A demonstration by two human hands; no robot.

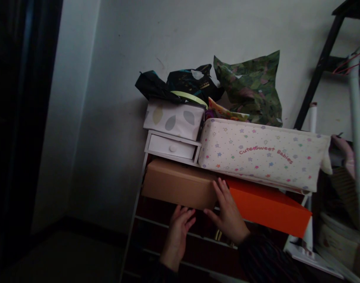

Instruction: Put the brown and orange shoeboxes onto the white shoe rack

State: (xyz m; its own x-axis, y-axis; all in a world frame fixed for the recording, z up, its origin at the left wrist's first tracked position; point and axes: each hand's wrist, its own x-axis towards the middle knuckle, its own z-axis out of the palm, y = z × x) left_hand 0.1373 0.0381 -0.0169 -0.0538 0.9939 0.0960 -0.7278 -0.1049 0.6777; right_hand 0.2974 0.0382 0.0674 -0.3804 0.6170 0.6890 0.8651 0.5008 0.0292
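Note:
A brown cardboard box (180,182) sits on the top shelf of a rack, sticking out over the edge. My right hand (229,216) is at the box's right end, its fingers stretched along the corner and the thumb near the lower edge. Just under the box's front, my left hand (176,234) is raised with the fingers parted. Whether its fingertips touch the underside, I cannot tell. Beside my right hand lies an orange box (268,204), also jutting forward from the shelf.
Above stand a small white drawer unit (170,147), a leaf-patterned bin (174,120) and a star-patterned fabric basket (262,151). A camouflage-coloured bag (253,86) rises behind. Lower shelves (156,222) are dark. A pale pole (358,137) stands at the right.

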